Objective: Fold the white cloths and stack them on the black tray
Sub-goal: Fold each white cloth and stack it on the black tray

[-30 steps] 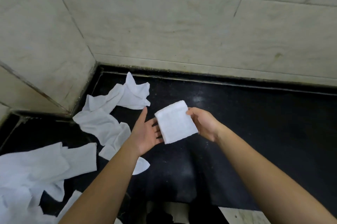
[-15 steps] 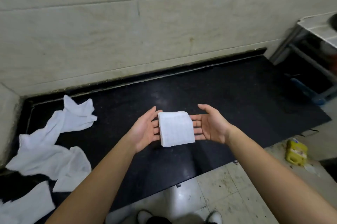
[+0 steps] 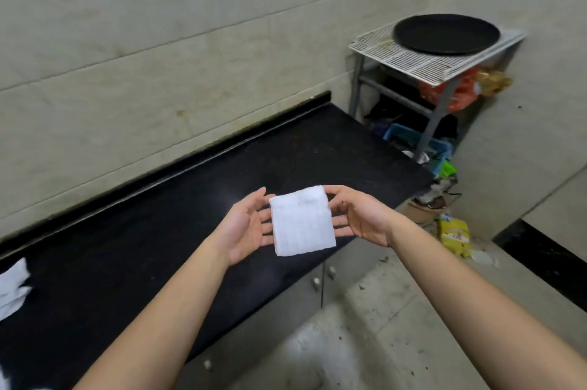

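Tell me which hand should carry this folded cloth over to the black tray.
Right, probably. The black tray sits on the wire rack up to the right, nearer the right hand; the left hand would have to cross over. Both hold up the folded cloth between them.

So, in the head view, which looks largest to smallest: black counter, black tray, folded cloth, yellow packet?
1. black counter
2. black tray and folded cloth: look alike, and the cloth is nearer the camera, so unranked
3. yellow packet

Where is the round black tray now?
Head view, upper right: round black tray sits on the white wire rack, right of the black counter.
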### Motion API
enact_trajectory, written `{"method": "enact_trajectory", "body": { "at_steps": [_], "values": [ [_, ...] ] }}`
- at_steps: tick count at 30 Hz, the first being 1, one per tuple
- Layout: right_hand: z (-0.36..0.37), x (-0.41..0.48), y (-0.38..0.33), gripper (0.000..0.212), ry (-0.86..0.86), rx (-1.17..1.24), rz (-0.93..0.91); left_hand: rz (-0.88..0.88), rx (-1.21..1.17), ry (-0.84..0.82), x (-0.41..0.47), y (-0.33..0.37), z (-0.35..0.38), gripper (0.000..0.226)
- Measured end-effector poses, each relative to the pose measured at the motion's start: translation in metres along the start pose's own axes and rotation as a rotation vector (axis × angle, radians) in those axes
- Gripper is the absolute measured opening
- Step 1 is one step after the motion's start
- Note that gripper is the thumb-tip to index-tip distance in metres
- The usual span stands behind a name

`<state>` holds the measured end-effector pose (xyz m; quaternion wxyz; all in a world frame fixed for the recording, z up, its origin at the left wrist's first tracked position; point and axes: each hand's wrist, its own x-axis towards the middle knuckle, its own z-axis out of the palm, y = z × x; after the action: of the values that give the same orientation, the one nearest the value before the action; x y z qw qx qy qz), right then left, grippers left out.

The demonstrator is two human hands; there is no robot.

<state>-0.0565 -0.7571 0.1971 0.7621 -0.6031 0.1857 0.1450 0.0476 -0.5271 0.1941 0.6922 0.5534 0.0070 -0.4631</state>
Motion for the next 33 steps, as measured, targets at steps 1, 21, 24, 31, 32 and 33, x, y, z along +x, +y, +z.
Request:
{"method": "enact_trajectory", "body": {
  "at_steps": [1, 21, 24, 31, 32, 33],
  "values": [
    [-0.022, -0.007, -0.002, 0.043, 0.021, 0.022, -0.001, -0.009, -0.007, -0.007, 0.010, 0.000, 0.021, 0.045],
    [-0.367, 0.068, -0.143, 0.062, 0.327, 0.136, 0.002, -0.034, 0.080, -0.142, 0.331, 0.113, 0.277, 0.044],
    [-0.412, 0.079, -0.198, 0.059, 0.357, 0.085, -0.073, 0.014, 0.087, -0.154, 0.371, 0.159, 0.318, 0.040],
    [-0.515, 0.130, -0.286, 0.042, 0.323, 0.026, -0.130, 0.072, 0.055, -0.102, 0.463, 0.225, 0.389, 0.026],
    [-0.528, 0.142, -0.296, 0.039, 0.312, 0.013, -0.130, 0.080, 0.035, -0.082, 0.474, 0.233, 0.397, 0.027],
    [-0.541, 0.154, -0.306, 0.036, 0.303, 0.000, -0.127, 0.094, 0.020, -0.057, 0.488, 0.240, 0.404, 0.030]
  ]
}}
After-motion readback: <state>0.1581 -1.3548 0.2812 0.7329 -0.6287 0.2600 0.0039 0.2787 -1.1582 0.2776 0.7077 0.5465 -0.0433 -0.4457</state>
